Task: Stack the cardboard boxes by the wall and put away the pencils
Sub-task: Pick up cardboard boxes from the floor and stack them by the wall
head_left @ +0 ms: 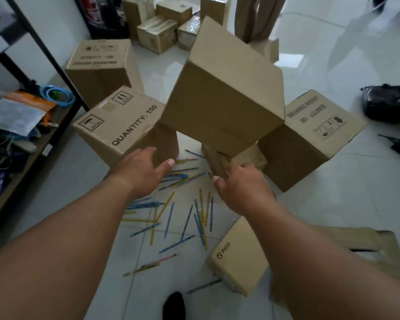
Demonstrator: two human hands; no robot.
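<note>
A large plain cardboard box [226,88] sits tilted in the middle, leaning on lower boxes. To its left lies a box printed "QUANTITY: 100" [120,123]. Another printed box [310,135] lies to the right, and a fourth [102,65] stands behind at the left. A small box [219,162] lies under the tilted one. Several blue and yellow pencils [178,209] are scattered on the white floor. My left hand [146,172] reaches forward, fingers relaxed, beside the "QUANTITY" box. My right hand [243,183] is at the small box, fingers curled; a grip is not visible.
A black shelf rack [32,125] with papers and clutter stands along the left wall. More small boxes [162,31] pile up at the back. A PICO box [238,255] and flat cardboard [356,241] lie near right. A black bag [390,102] sits far right.
</note>
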